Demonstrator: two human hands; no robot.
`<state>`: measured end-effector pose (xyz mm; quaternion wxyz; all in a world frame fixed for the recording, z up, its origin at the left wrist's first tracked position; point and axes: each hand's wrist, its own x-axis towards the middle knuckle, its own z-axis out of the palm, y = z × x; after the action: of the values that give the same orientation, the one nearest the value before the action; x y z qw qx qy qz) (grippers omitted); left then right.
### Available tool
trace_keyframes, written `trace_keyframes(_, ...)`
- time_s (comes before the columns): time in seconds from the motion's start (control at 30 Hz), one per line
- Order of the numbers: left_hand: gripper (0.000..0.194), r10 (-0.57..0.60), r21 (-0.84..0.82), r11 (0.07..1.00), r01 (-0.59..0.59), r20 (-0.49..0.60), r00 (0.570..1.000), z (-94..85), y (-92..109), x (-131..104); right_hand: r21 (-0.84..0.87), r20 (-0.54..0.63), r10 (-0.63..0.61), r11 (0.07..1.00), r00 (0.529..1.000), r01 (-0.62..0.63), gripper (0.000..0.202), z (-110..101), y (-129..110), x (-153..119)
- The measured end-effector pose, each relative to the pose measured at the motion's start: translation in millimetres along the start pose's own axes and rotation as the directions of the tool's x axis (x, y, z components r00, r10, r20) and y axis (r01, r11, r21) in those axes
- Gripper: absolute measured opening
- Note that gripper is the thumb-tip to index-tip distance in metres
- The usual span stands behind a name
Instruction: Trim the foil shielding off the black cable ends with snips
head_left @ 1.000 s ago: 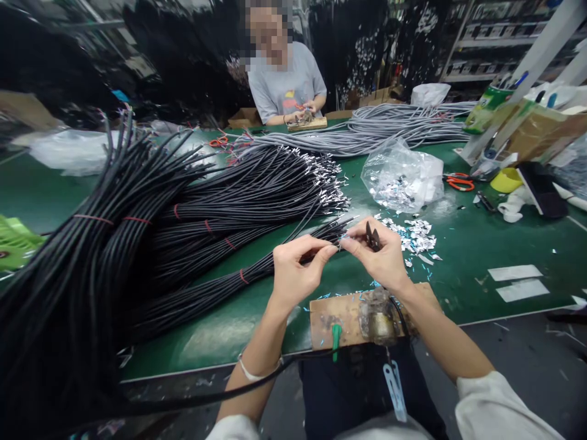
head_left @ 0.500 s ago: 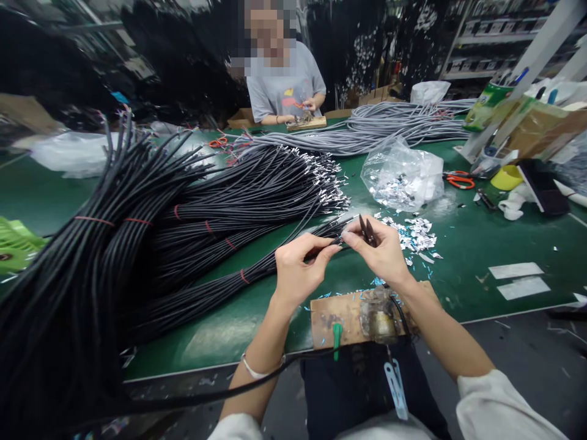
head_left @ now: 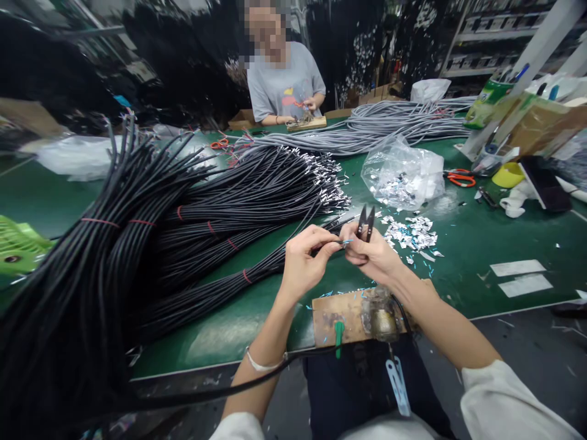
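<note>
Between the thumb and fingers of my left hand is the end of a black cable, pinched. A short blue wire sticks out of that end toward my right hand. My right hand is closed around a pair of dark snips, whose blades point up and away, slightly apart. Its fingertips are at the blue wire; whether they pinch it I cannot tell. Just left of my hands lies a red-banded bundle of black cables on the green table.
Larger black cable bundles fill the left side. Foil and blue scraps lie beyond my right hand, near a clear plastic bag. A wooden board with a metal fixture sits at the near edge. A co-worker sits opposite.
My right hand has turned, and the snips in it stand more upright with blades showing wider. The blue wire at the cable end now shows. My left hand has shifted slightly right.
</note>
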<state>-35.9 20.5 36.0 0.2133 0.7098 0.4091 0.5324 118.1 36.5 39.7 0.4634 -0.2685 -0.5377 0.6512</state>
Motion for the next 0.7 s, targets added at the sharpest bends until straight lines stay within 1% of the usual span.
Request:
trace_keyframes(0.03,0.011,-0.002,-0.003,1.0,0.002,-0.031,1.0,1.7,0,0,-0.013,0.008,0.009,1.0,1.0,-0.009,0.034,0,0,0)
trace_keyframes(0.07,0.01,-0.012,0.014,1.0,0.013,-0.067,0.998,4.2,1,-2,-0.087,-0.031,-0.033,0.996,0.999,0.03,0.031,1,1,0)
trace_keyframes(0.1,0.01,-0.024,0.043,0.999,0.029,-0.099,0.995,7.1,2,-3,-0.209,-0.112,-0.126,0.973,0.986,0.101,0.028,1,1,-1)
trace_keyframes(0.13,0.01,-0.04,0.079,0.996,0.05,-0.121,0.992,10.1,3,-5,-0.354,-0.2,-0.249,0.92,0.948,0.167,0.024,2,0,-2)
trace_keyframes(0.17,0.01,-0.054,0.113,0.991,0.069,-0.128,0.99,12.8,4,-6,-0.486,-0.266,-0.367,0.85,0.891,0.205,0.021,3,1,-2)
trace_keyframes(0.2,0.011,-0.067,0.143,0.986,0.084,-0.12,0.99,14.8,5,-8,-0.57,-0.304,-0.444,0.794,0.843,0.213,0.019,3,1,-2)
trace_keyframes(0.23,0.013,-0.08,0.167,0.981,0.096,-0.102,0.992,15.8,6,-8,-0.587,-0.324,-0.458,0.783,0.828,0.204,0.019,3,1,-2)
trace_keyframes(0.27,0.017,-0.09,0.182,0.978,0.103,-0.081,0.993,15.7,7,-8,-0.538,-0.321,-0.402,0.823,0.858,0.184,0.021,2,2,-1)
trace_keyframes(0.3,0.021,-0.096,0.186,0.977,0.106,-0.058,0.994,14.7,7,-8,-0.436,-0.281,-0.287,0.888,0.916,0.145,0.024,2,2,0)
trace_keyframes(0.33,0.025,-0.1,0.179,0.978,0.104,-0.035,0.994,13.1,7,-7,-0.31,-0.196,-0.146,0.947,0.97,0.08,0.028,2,3,0)
trace_keyframes(0.37,0.028,-0.099,0.164,0.981,0.101,-0.015,0.995,11.2,7,-6,-0.203,-0.091,-0.026,0.979,0.996,0.007,0.031,1,2,1)
trace_keyframes(0.4,0.03,-0.097,0.146,0.985,0.096,0.001,0.995,9.5,7,-5,-0.144,-0.011,0.035,0.989,0.999,-0.036,0.032,1,2,1)
trace_keyframes(0.43,0.031,-0.095,0.134,0.987,0.092,0.015,0.995,8.3,7,-4,-0.152,0.015,0.03,0.988,0.999,-0.027,0.032,1,1,2)
trace_keyframes(0.47,0.032,-0.093,0.134,0.987,0.088,0.029,0.995,7.8,8,-3,-0.224,-0.019,-0.039,0.974,0.999,0.034,0.03,1,0,1)
trace_keyframes(0.5,0.032,-0.093,0.144,0.986,0.086,0.041,0.995,7.9,8,-4,-0.344,-0.093,-0.16,0.931,0.983,0.119,0.026,0,-1,1)
trace_keyframes(0.53,0.032,-0.094,0.157,0.984,0.085,0.049,0.994,8.4,8,-4,-0.484,-0.171,-0.302,0.855,0.938,0.187,0.023,-1,-2,1)
trace_keyframes(0.57,0.033,-0.098,0.167,0.982,0.088,0.053,0.994,9.0,9,-4,-0.607,-0.236,-0.434,0.764,0.869,0.217,0.021,-4,-3,1)
trace_keyframes(0.6,0.033,-0.104,0.169,0.981,0.094,0.051,0.993,9.6,10,-5,-0.694,-0.286,-0.534,0.688,0.796,0.212,0.019,-7,-4,1)
trace_keyframes(0.63,0.034,-0.113,0.16,0.982,0.105,0.044,0.993,9.8,10,-6,-0.734,-0.341,-0.592,0.653,0.73,0.187,0.018,-11,-5,2)
trace_keyframes(0.67,0.035,-0.125,0.143,0.983,0.119,0.034,0.992,9.6,11,-6,-0.731,-0.4,-0.613,0.662,0.681,0.166,0.017,-15,-5,3)
trace_keyframes(0.7,0.036,-0.137,0.123,0.983,0.133,0.026,0.99,9.1,12,-6,-0.704,-0.447,-0.6,0.694,0.663,0.154,0.019,-19,-5,4)
